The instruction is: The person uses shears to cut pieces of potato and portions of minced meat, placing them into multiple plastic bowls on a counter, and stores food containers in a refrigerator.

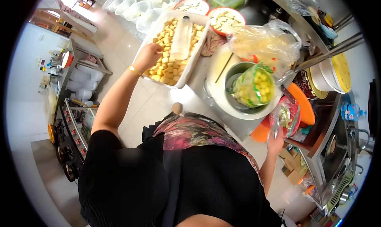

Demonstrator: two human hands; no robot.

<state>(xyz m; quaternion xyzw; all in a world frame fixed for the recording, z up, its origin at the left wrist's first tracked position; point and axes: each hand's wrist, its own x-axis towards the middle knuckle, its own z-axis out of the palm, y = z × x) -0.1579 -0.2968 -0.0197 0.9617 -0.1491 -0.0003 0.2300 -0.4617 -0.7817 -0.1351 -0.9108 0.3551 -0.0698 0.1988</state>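
Observation:
My left hand [150, 57] reaches over the left side of a white plastic tub [185, 78], its fingers curled in at the edge of a layer of small yellow-brown cubes [170, 70]. What the fingertips hold, if anything, is hidden. Across the cubes lies a pale see-through bottle [181, 38] with a dark cap. My right hand [276, 140] is low on the right, its fingers closed on a see-through plastic piece [274, 127], too blurred to name. Beside it is a red plastic bag [288, 115] with pale green bits inside.
A metal pot [230, 78] holds a bag of pale yellow balls [256, 87]. Two red-rimmed bowls [226, 8] of sliced pieces and several see-through cups [137, 8] stand behind the tub. An orange basin [303, 104] is at right; a stove [65, 155] stands far left.

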